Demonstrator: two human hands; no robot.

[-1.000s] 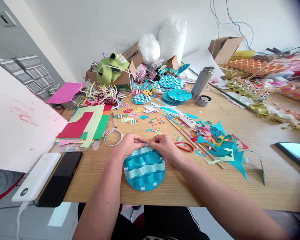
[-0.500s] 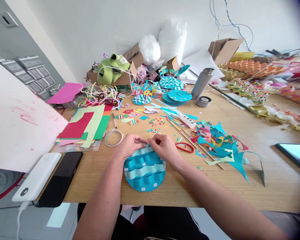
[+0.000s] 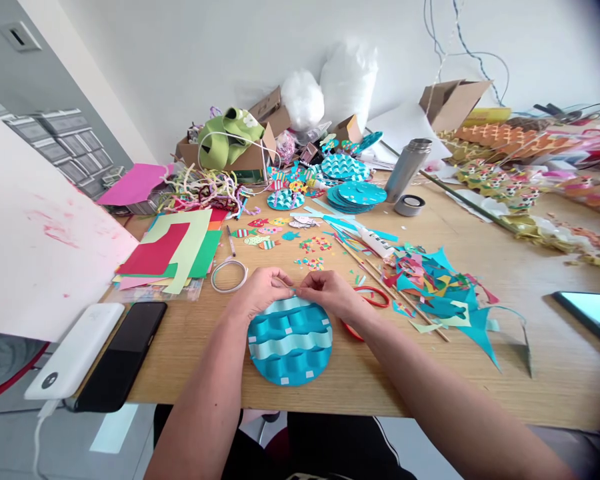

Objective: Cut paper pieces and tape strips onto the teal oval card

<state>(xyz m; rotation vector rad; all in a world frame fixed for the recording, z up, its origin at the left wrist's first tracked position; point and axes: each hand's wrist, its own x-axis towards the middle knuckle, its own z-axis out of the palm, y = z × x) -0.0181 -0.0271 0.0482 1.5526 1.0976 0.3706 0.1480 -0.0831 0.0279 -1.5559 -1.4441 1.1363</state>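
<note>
Head view, listing. Item: blue paper disc point(image 3: 290, 343), lying flat on the worktop point(image 3: 530, 373) close to its near edge. Item: left hand point(image 3: 260, 295), resting at the disc's far-left rim, grip pinching tight on that rim. Item: right hand point(image 3: 331, 295), coming in at the disc's far-right rim, grip likewise clamping it, fingertips of both hands touching. Item: red scissors point(image 3: 375, 298), lying just right of the disc, partly hidden by the right wrist. Item: tape ring point(image 3: 229, 275), sitting beyond the disc's left side. Item: black phone point(image 3: 123, 353), lying well left of the disc.
</note>
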